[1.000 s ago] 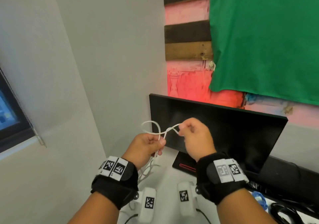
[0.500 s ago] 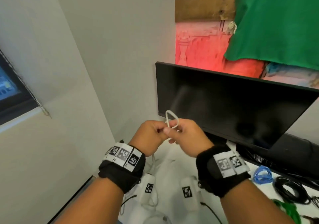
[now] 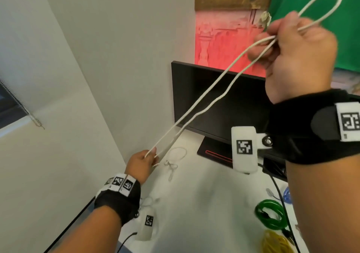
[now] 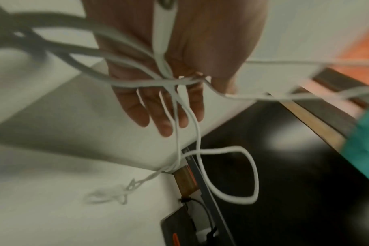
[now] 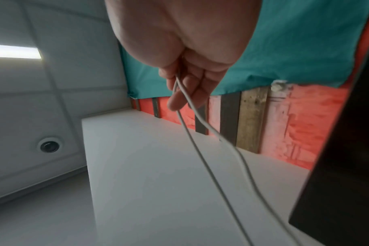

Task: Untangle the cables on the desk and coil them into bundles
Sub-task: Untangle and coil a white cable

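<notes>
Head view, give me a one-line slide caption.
Both hands stretch a doubled white cable above the desk, right hand raised, left hand low.

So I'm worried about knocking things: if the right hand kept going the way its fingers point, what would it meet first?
Probably the green cloth behind the right hand, which grips the white cable; depth is unclear.

Both forearms are bare. Each wrist carries a black fabric wrist strap [image 3: 311,128], [image 3: 118,202] topped by a white band printed with black square fiducial markers [image 3: 349,124]. A white rounded camera housing [image 3: 243,151], [image 3: 147,225] bearing one marker hangs beneath each strap, fixed by a silver screw [image 3: 267,141]; a thin black lead [image 3: 126,240] trails away.
</notes>
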The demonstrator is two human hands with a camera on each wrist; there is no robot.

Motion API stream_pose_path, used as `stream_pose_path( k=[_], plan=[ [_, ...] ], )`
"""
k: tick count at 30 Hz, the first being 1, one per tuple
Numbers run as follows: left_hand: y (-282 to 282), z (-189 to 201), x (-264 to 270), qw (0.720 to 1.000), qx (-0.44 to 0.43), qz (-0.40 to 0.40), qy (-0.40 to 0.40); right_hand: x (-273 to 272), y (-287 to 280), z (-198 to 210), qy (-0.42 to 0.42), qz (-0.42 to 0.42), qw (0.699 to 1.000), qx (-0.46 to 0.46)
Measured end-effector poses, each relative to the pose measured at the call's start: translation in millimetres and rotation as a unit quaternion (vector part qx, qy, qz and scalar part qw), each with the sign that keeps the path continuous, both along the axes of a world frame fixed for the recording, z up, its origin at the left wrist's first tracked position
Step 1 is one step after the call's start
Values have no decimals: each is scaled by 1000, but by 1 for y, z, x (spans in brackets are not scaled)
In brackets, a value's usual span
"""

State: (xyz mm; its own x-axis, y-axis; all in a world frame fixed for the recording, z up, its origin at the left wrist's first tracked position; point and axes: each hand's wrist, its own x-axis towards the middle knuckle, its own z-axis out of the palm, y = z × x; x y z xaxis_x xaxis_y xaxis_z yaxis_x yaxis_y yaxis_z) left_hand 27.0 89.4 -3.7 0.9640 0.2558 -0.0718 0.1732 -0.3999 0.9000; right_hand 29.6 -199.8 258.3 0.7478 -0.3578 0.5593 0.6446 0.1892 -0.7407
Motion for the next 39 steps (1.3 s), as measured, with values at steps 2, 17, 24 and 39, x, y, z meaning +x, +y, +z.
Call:
stream_pose_path(
  k=[2, 17, 24, 39],
  plan=[
    [-3, 2, 7, 990, -120, 39, 56, 12, 7, 5, -16, -3, 1000, 7],
    [-41, 78, -4, 904, -414, -65, 82, -20, 95, -156, 260, -32, 800, -539],
    [-45, 91, -24, 936, -315, -138, 75, -4, 99, -165, 320, 142, 859, -372],
    [-48, 96, -28, 984, -49, -158, 61, -12, 115, -184, 404, 291, 848, -181]
  ],
)
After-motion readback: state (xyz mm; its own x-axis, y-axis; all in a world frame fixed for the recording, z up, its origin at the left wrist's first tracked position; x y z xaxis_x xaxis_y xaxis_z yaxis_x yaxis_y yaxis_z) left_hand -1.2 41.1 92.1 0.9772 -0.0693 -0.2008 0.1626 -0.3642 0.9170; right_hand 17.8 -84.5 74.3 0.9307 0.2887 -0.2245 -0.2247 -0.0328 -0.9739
